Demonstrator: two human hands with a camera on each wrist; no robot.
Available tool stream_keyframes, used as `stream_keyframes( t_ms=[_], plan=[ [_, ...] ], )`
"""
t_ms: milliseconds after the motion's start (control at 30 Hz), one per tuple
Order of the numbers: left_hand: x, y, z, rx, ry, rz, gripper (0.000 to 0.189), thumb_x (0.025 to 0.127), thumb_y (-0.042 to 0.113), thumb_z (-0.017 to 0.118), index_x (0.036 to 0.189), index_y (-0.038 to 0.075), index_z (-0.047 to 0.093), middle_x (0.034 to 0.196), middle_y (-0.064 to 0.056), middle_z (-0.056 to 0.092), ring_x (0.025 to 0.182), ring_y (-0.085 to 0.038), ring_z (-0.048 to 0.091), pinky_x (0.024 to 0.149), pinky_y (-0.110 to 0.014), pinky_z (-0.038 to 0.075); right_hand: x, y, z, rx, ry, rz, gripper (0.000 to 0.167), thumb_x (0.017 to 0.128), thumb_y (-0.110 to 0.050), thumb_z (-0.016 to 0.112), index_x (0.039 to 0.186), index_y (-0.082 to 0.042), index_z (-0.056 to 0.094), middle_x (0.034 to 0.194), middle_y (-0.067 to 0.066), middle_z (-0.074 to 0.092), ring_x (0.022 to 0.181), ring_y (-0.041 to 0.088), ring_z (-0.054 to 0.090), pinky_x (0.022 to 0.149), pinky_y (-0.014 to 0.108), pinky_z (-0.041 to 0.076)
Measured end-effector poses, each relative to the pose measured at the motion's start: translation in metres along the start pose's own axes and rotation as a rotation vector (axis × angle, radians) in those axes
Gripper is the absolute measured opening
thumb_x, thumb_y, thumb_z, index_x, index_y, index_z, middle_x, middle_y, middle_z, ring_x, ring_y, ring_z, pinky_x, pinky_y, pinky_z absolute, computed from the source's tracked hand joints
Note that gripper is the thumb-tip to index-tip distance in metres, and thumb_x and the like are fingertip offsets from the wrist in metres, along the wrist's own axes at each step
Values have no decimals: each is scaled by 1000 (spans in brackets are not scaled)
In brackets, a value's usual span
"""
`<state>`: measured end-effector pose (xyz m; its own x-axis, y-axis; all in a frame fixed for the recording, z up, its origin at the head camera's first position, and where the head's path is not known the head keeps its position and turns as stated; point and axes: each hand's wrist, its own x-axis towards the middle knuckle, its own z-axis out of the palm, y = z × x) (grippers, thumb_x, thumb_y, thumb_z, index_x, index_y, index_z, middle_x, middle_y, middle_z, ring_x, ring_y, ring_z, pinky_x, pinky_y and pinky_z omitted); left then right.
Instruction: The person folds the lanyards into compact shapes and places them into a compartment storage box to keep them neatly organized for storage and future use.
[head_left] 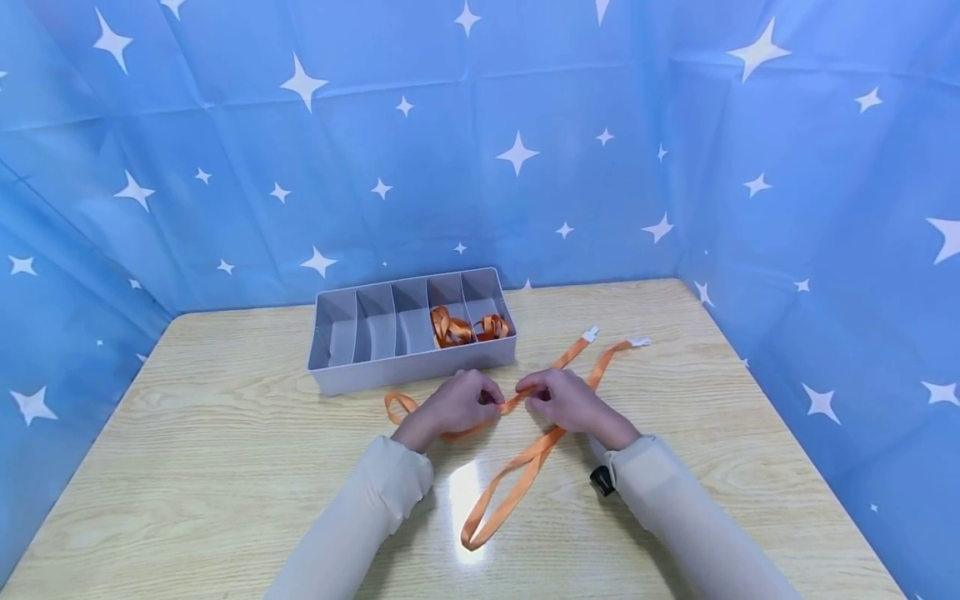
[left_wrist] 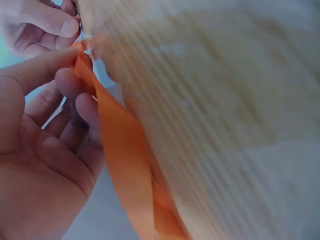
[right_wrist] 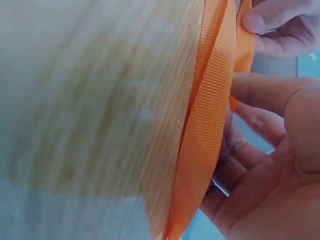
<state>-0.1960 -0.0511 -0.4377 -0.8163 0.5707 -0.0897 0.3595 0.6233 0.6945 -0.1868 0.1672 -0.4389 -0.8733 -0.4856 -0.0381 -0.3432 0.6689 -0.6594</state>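
Observation:
An orange lanyard (head_left: 513, 404) stretches between my two hands over the table, its looped end (head_left: 400, 407) lying left of them. My left hand (head_left: 459, 402) pinches the strap between thumb and fingers; in the left wrist view the orange strap (left_wrist: 125, 155) runs down from those fingertips. A short way to the right, my right hand (head_left: 566, 402) pinches the same strap. Beneath the right hand lies another stretch of orange strap (head_left: 513, 487), its loop towards me. Two white clips, a nearer-left one (head_left: 591, 333) and a right one (head_left: 639, 342), lie beyond the right hand.
Behind the hands stands a grey divided box (head_left: 412, 365). Its two right compartments hold bundled orange straps (head_left: 451, 327) and a smaller orange bundle (head_left: 492, 327). A blue star-patterned curtain (head_left: 450, 208) borders the wooden table (head_left: 225, 467) at the back and sides.

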Motion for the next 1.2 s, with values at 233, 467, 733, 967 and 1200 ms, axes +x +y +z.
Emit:
stream_keyframes(
  t_ms=[233, 467, 733, 967, 1200],
  plan=[
    [0, 1, -3, 2, 48, 24, 11, 93, 9, 66, 93, 11, 77, 87, 5, 69, 80, -11, 58, 74, -27, 49, -1, 2, 0, 56, -1, -33, 13, 94, -4, 64, 100, -5, 75, 83, 1, 68, 67, 11, 54, 62, 27, 46],
    [-1, -6, -5, -117, 105, 47, 11, 96, 8, 66, 92, 11, 76, 83, 4, 65, 78, -13, 56, 72, -28, 48, -1, 2, -1, 210, -32, -56, 14, 97, -7, 60, 93, -1, 73, 76, 3, 61, 63, 13, 50, 56, 23, 42],
    [-4, -8, -11, -183, 153, 65, 10, 95, 10, 68, 94, 11, 77, 86, 5, 68, 79, -12, 57, 72, -27, 48, -1, 2, 0, 322, -81, -58, 19, 99, -13, 60, 93, 0, 73, 71, 4, 57, 60, 11, 45, 55, 22, 38],
    [-7, 4, -16, -270, 137, 104, 10, 96, 12, 68, 96, 11, 78, 88, 2, 70, 68, -13, 51, 61, -25, 44, -5, -7, -1, 392, -133, -103, 37, 103, -24, 56, 81, 5, 63, 58, -3, 41, 51, 9, 35, 51, 23, 32],
    [-7, 10, -19, -312, 197, 70, 6, 92, 13, 72, 91, 9, 77, 84, 1, 69, 68, -15, 53, 58, -24, 45, -7, -16, -4, 358, -21, -161, 28, 102, -16, 58, 86, 2, 72, 59, -2, 40, 52, 10, 35, 53, 24, 33]
  ],
)
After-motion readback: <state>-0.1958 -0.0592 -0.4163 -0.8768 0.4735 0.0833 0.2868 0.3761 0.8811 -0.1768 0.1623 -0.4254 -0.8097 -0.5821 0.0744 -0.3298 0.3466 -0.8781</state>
